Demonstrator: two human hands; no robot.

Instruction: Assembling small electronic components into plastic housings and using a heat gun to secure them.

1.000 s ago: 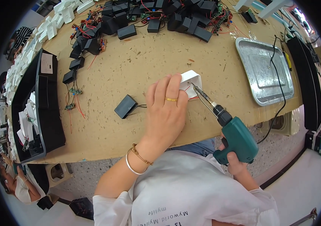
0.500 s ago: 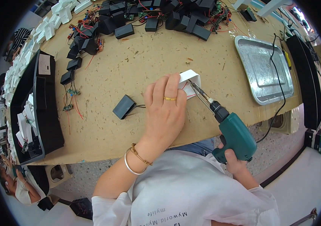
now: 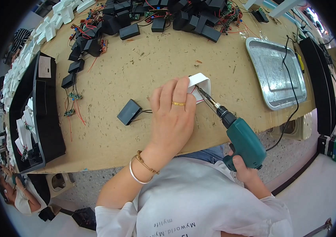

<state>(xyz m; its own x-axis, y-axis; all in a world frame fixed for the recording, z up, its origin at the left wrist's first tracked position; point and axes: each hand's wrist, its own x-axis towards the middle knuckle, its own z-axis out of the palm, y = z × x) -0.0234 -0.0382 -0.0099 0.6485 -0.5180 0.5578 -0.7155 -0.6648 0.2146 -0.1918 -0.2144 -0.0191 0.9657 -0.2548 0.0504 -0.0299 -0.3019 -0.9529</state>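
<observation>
The left hand (image 3: 174, 108) is spread palm down over a white plastic housing (image 3: 204, 82), its fingers gripping the housing's left side and the thumb out of sight. The housing sits on the cardboard-covered worktop (image 3: 108, 83), in from the near edge, its hollow facing the right edge. The right hand (image 3: 243, 168), just off the near edge, is wrapped around the handle of a green pistol-shaped soldering gun (image 3: 247, 142), whose metal tip reaches into the hollow beside a red wire (image 3: 193, 90). Whether the tip touches the wire cannot be told.

The work on this piece looks partway: the tip is in place inside, but no finished joint can be made out. A black rectangular box (image 3: 129, 112) lies outside the housing, left of the hand, its black leads (image 3: 147, 111) running under the hand; where they end is hidden.

Much seems left beyond this one. A pile of wired black boxes (image 3: 207, 33) fills the far edge, with small circuit boards (image 3: 75, 96) trailing toward the left edge. A black bin (image 3: 49, 122) at the near left corner holds white parts (image 3: 22, 128); a metal tray (image 3: 270, 75) lies near the right edge.
</observation>
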